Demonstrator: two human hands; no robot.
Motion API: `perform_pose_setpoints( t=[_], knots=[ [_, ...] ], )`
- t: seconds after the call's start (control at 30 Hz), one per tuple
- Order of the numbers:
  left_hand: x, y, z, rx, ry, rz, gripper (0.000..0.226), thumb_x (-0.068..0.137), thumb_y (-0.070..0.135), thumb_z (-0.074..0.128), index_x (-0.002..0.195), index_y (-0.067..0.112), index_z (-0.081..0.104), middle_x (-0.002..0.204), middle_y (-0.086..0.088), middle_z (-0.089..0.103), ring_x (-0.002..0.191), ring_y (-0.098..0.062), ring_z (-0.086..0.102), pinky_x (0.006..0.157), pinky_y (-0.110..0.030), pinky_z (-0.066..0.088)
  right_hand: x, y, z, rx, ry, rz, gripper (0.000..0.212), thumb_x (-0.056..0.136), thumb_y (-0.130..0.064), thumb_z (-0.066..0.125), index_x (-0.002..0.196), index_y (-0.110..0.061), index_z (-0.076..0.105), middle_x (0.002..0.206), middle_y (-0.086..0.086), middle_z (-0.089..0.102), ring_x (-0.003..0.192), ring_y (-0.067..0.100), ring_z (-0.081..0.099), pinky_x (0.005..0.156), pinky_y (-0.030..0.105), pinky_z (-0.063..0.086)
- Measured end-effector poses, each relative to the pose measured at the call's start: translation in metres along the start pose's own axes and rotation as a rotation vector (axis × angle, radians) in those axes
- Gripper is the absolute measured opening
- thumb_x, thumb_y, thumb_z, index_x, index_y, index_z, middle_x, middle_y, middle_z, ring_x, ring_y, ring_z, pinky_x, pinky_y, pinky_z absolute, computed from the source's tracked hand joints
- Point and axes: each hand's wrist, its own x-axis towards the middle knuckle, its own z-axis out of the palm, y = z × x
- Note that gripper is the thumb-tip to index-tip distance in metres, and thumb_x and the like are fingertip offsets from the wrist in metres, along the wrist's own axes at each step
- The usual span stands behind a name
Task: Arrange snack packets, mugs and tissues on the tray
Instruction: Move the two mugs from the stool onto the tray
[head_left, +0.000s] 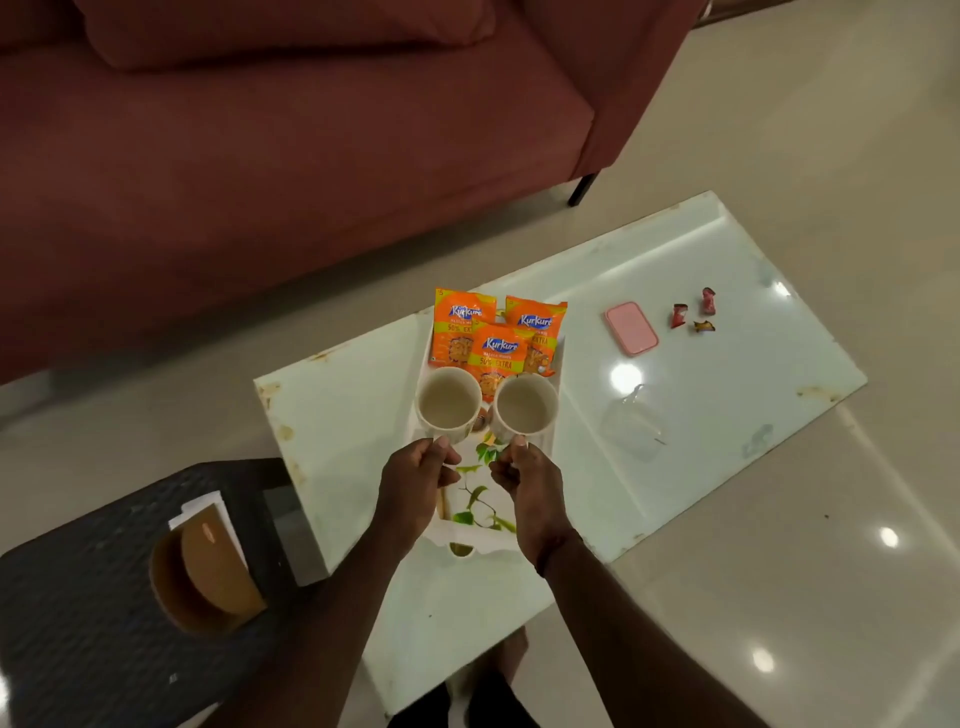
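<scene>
Around: pink rectangular case (631, 329) and red sweet wrappers (693, 314) on glossy white surface (701, 395), well apart from tray; brown wooden tissue holder (208, 571) on dark stool (78, 623).
Tray: white leaf-print tray (480, 499) on surface; three orange snack packets (498, 353) overlapping at far end.
Mugs: left white mug (449, 404) and right white mug (525, 404) side by side, just beside packets; set down or not, cannot tell.
Fingers: curled; left hand (413, 480) pinches left mug's near side, right hand (527, 486) pinches right mug's.

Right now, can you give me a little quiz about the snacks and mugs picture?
1. How many Kurkure packets lie on the tray?
2. True or false: the left hand holds the left mug, the right hand holds the right mug.
3. Where is the pink case? A on the tray, B on the white table, C inside a mug.
Key: 1 three; 2 true; 3 B.
</scene>
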Motion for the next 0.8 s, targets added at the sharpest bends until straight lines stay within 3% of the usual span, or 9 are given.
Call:
perform_pose_setpoints(
  t=[0.17, 0.53, 0.8],
  knots=[
    [0.016, -0.027, 0.004, 0.032, -0.012, -0.01, 0.035, 0.102, 0.029, 0.046, 0.077, 0.015, 0.066, 0.075, -0.002, 0.072, 0.073, -0.015, 0.069, 0.079, -0.036, 0.058, 0.02, 0.02, -0.002, 0.021, 0.026, 0.023, 0.031, 0.103, -0.024, 0.044, 0.083, -0.004, 0.057, 0.088, 0.01, 0.066, 0.084, 0.017, 0.062, 0.091, 0.036, 0.054],
    [0.047, -0.058, 0.02, 0.008, -0.012, -0.031, 0.034, 0.101, 0.028, 0.048, 0.076, 0.014, 0.066, 0.069, 0.004, 0.07, 0.068, -0.009, 0.068, 0.073, -0.025, 0.052, 0.054, 0.059, -0.019, 0.01, 0.037, 0.017, 0.032, 0.104, -0.026, 0.044, 0.084, -0.003, 0.056, 0.087, 0.008, 0.066, 0.09, 0.02, 0.065, 0.089, 0.033, 0.056],
    [0.055, -0.066, 0.03, 0.021, -0.026, -0.026, 0.033, 0.101, 0.032, 0.047, 0.079, 0.017, 0.066, 0.077, 0.0, 0.072, 0.078, -0.019, 0.07, 0.085, -0.044, 0.057, 0.066, 0.066, -0.023, -0.002, 0.014, 0.03, 0.033, 0.104, -0.028, 0.045, 0.086, -0.003, 0.058, 0.092, 0.01, 0.065, 0.092, 0.019, 0.064, 0.09, 0.031, 0.056]
  ],
)
